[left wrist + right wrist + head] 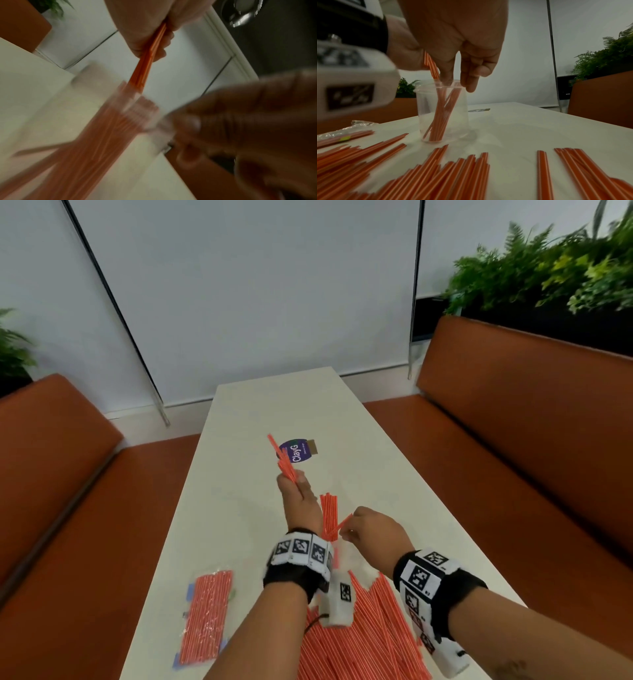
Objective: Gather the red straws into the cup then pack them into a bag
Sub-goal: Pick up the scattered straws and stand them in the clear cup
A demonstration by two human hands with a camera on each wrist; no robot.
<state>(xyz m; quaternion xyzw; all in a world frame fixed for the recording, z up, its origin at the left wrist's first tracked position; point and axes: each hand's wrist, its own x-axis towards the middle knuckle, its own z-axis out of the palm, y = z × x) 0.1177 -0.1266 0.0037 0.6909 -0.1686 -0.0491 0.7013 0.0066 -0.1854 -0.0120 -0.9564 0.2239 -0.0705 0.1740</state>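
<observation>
The left hand (298, 498) is holding its grip tight round a bunch (284, 460) of red straws, up above the worktop (274, 405). The right hand (373, 530) is pinching a few straws (344, 523) that are leaning out of the cup (426, 108). The cup is standing between the two hands, with some straws already in it. A big pile (359, 638) is lying loose near the person.

Here is what I think could be going wrong next:

- The cup is looking thin and light. The right fingers (471, 81) are hanging right at its rim, so a small bump could be tipping it over and spilling the straws.
- The straws in the cup are leaning to one side. More weight on that side could be pulling the cup down.
- The bunch is fanning out at the top. If the grip is getting loose, straws could be slipping out and rolling off the worktop.
- The bunch is wide and the cup is narrow, so some ends could be missing the rim and poking outside.

The worktop is long, pale and smooth, so round straws are likely rolling easily on it. A bag (207, 616) full of straws is lying on the left side, and a purple sticker (296, 451) is sitting further off. Orange benches (513, 422) are running along both sides. A white wall (257, 285) is standing behind, and green plants (548, 268) are growing behind the benches.
</observation>
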